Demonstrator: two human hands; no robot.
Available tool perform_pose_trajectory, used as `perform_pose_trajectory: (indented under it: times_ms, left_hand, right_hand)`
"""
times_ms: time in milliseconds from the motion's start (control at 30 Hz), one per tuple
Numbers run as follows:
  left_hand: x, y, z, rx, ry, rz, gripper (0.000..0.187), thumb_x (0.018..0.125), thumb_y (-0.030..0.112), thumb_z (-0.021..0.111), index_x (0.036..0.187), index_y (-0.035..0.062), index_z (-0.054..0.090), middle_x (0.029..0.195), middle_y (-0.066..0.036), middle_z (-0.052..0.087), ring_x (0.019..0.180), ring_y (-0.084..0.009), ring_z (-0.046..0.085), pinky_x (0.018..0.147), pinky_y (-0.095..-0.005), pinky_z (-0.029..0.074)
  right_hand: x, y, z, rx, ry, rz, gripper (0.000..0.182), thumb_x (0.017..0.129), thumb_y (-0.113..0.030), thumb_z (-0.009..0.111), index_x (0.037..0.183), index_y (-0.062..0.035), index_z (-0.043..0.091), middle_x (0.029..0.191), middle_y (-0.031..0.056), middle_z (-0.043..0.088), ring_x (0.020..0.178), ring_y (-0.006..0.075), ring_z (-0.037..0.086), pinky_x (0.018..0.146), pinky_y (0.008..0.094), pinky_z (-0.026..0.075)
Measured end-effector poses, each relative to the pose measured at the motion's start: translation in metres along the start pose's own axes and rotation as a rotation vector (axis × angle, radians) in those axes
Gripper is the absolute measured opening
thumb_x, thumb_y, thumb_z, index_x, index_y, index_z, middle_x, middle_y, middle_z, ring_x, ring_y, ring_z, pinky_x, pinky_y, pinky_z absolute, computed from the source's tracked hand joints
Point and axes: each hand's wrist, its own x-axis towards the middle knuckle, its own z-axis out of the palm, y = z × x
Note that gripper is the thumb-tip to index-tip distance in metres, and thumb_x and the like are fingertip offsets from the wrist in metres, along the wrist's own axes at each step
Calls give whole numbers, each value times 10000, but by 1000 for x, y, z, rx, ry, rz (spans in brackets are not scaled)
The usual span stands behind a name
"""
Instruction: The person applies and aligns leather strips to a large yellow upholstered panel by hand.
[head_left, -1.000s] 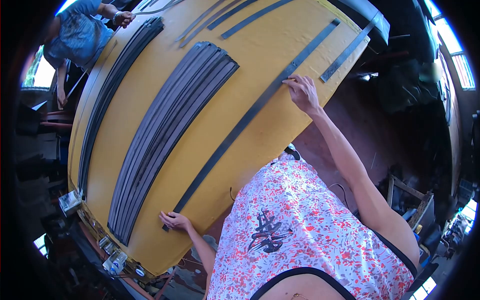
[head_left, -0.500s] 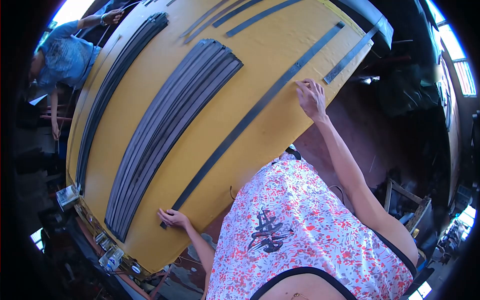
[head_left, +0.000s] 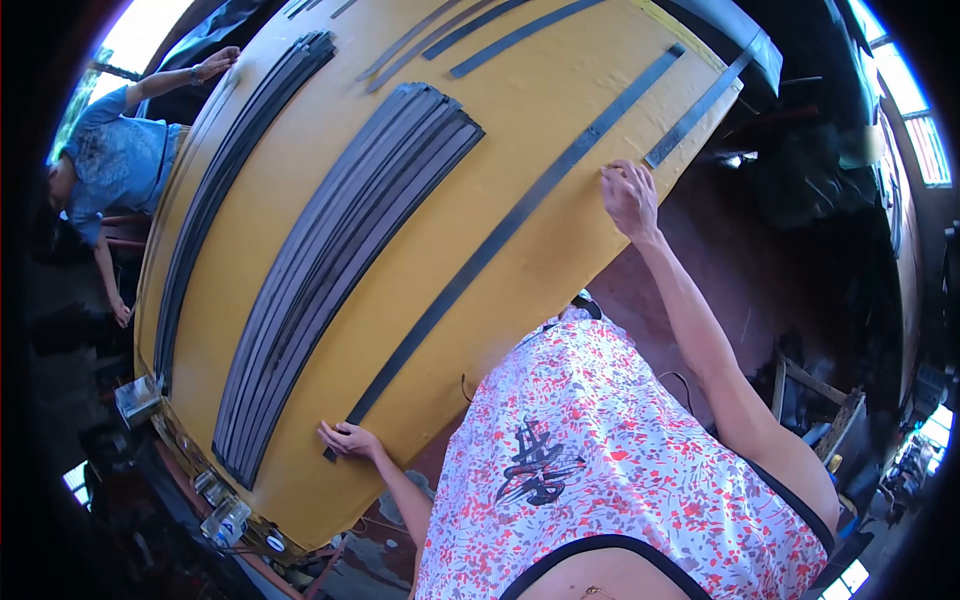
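Observation:
A long dark strip [head_left: 480, 258] lies diagonally across the yellow tabletop [head_left: 560, 290] in the head view. My left hand [head_left: 352, 440] rests on the lower end of this strip, its fingers stretched out and a short tip showing past them. My right hand [head_left: 632, 203] is near the strip's upper part, to its right and apart from it. Its fingers are bent and drawn together; what they hold, if anything, is hidden. A shorter dark strip [head_left: 695, 113] lies just beyond that hand, by the table's right edge.
A thick bundle of grey strips [head_left: 330, 270] lies left of the long strip, with a darker bundle [head_left: 220, 190] farther left. Several loose strips [head_left: 520, 38] lie at the top. A co-worker in a blue shirt [head_left: 125, 155] is across the table. Small containers [head_left: 225, 522] stand at the lower left.
My right hand has shifted slightly to the right, and its fingers have drawn closer together. My left hand stays at the strip's end. The co-worker's upper hand has moved down along the table's edge.

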Motion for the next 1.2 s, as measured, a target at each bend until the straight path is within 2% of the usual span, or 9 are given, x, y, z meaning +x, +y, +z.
perform_pose_trajectory:
  times_ms: [600,733,800,833,867,933,967,1200]
  left_hand:
    - [-1,-1,2,3,10,12,344,975,169,512,1289,66,605,1345,-201,580,1213,-357,568,1013,-483,425]
    - [-2,0,2,13,5,-5,341,970,165,520,1285,70,609,1347,-192,582,1212,-358,569,1015,-484,424]
    - [-1,-2,3,0,16,1,339,969,161,522,1283,71,611,1347,-189,583,1210,-357,570,1013,-484,424]
    - [-1,-2,4,-12,26,7,336,967,157,524,1280,73,612,1347,-186,584,1209,-357,571,1012,-484,425]
    - [-2,-3,5,-13,23,7,336,967,157,524,1280,73,612,1347,-186,584,1209,-357,571,1012,-484,425]
    - [-1,-3,5,3,19,-2,333,965,146,523,1277,70,612,1342,-187,587,1204,-355,575,1005,-484,429]
    - [-1,-3,4,1,16,3,333,965,146,523,1277,70,612,1342,-187,587,1204,-355,575,1005,-484,429]
    - [-1,-6,6,-10,36,37,334,966,143,521,1277,61,609,1340,-191,587,1203,-362,574,1011,-485,428]
  right_hand:
    - [-28,28,-33,-162,33,35,88,815,-125,673,877,-69,702,974,71,621,884,275,606,878,399,462]
    - [-36,45,-46,-229,40,156,99,817,-147,689,869,-63,677,933,80,626,884,275,616,866,404,462]
    - [-41,54,-55,-230,-19,391,120,817,-169,702,855,-68,652,911,82,621,892,283,616,856,415,463]
    - [-43,56,-59,-250,41,379,163,836,-197,709,844,-66,612,880,83,614,848,281,621,785,414,483]
    - [-45,59,-62,-253,39,379,163,836,-197,709,844,-66,612,880,83,614,848,281,621,785,414,483]
    - [-47,61,-67,-116,-36,584,197,861,-221,705,851,-62,589,871,89,611,794,271,624,706,403,495]
    - [-50,62,-66,-109,11,521,242,882,-249,702,819,-55,573,839,92,609,746,272,621,651,400,494]
    - [-34,41,-58,-51,-81,529,311,872,-286,724,779,-35,565,747,105,601,720,291,617,647,404,480]
